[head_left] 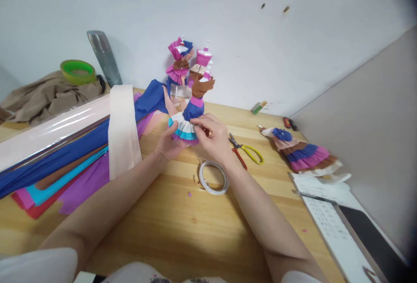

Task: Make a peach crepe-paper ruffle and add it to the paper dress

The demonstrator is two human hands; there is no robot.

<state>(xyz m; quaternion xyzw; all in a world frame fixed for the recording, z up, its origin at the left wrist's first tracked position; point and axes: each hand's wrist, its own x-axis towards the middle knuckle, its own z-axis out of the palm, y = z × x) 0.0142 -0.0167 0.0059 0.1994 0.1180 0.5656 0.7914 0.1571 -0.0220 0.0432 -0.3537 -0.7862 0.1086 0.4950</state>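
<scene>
A small dress form wearing a crepe paper dress (pixel 193 110) stands tilted between my hands. Its top is brown, with a pink waist, a blue upper skirt, and white, turquoise and purple ruffles below. My left hand (pixel 167 144) grips the skirt from the left, thumb on the ruffles. On the other side my right hand (pixel 213 135) is closed, its fingertips pinching the white ruffle (pixel 185 123); the lower fingers are partly hidden. Just below the right hand lies a roll of white tape (pixel 201 182). Scissors with yellow and red handles (pixel 252 154) rest to its right.
Dressed miniature forms (pixel 180 63) stand against the wall. Crepe paper sheets (pixel 81 183) in several colours spread over the left side, near a thermos (pixel 106 59) and green tape roll (pixel 77 72). Rightward lie another paper dress (pixel 304 154), a notebook (pixel 325 220) and a phone (pixel 368 235).
</scene>
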